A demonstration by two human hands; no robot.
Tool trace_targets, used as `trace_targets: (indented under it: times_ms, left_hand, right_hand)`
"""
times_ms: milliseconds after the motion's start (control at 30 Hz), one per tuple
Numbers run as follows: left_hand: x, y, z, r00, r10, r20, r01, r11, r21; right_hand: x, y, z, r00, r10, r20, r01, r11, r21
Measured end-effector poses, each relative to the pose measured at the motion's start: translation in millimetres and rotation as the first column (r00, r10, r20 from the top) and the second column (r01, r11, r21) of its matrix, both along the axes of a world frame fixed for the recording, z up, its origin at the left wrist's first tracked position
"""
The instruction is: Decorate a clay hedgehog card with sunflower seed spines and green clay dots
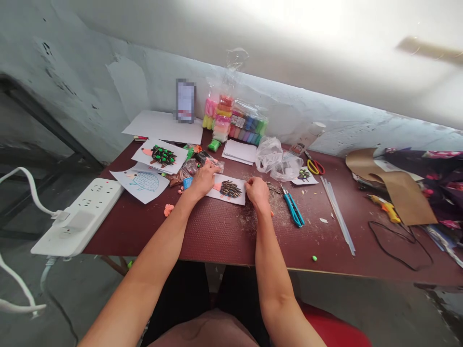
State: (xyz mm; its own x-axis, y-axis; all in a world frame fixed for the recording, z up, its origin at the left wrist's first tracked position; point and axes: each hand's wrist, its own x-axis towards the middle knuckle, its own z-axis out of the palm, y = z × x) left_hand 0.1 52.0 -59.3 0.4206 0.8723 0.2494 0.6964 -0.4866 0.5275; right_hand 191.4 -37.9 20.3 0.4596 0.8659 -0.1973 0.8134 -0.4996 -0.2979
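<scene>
In front of me lies a small white card (241, 196) bearing a hedgehog (230, 189) with a pink face and dark, seed-like spines. My left hand (203, 181) is over the card's left end, its fingers stretched forward beside a clear plastic wrapper (218, 166). At the card's right edge is my right hand (257, 191), its fingers curled together; whatever they pinch is hidden. Several striped seed-like pieces (274, 188) lie just right of that hand. A blue utility knife (293, 208) rests farther right.
Hedgehog pictures (159, 156) and a blue hedgehog drawing (142, 182) lie left. Packs of coloured clay (249, 123) stand at the back by crumpled plastic bags (269, 154). Scissors (315, 166), clear glue sticks (338, 217) and a yellow glue gun (387, 208) lie right; a power strip (81, 217) sits left.
</scene>
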Motion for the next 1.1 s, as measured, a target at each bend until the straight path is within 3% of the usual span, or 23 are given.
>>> trace_targets:
  times_ms: [167, 433, 633, 900, 1000, 1100]
  left_hand:
    - [-0.4, 0.1, 1.1, 1.000, -0.021, 0.022, 0.022, 1.000, -0.011]
    - [0.6, -1.7, 8.5, 0.997, -0.017, 0.075, 0.019, 0.999, -0.025]
    - [-3.1, -1.8, 16.5, 0.980, 0.036, 0.196, -0.043, 0.999, 0.033]
    - [0.6, -4.5, 17.3, 0.983, 0.054, 0.173, -0.054, 0.999, -0.004]
    - [2.4, -5.5, 17.6, 0.986, 0.033, 0.165, -0.031, 0.999, -0.018]
    - [1.3, -5.8, 19.5, 0.991, 0.002, 0.131, 0.002, 1.000, -0.031]
  right_hand:
    - [2.6, -1.3, -6.9, 1.000, 0.006, 0.016, -0.008, 0.996, 0.086]
    - [0.3, -5.4, -4.3, 0.995, -0.067, 0.079, 0.060, 0.994, 0.092]
    - [0.4, -7.5, -8.4, 0.996, -0.082, 0.043, 0.074, 0.986, 0.152]
    - [6.1, -9.5, -16.4, 0.996, -0.088, -0.011, 0.087, 0.953, 0.291]
    - [3.8, -8.5, -18.9, 0.999, -0.039, -0.036, 0.049, 0.939, 0.340]
    - [-3.9, -7.5, -21.0, 0.991, 0.130, -0.007, -0.114, 0.891, 0.440]
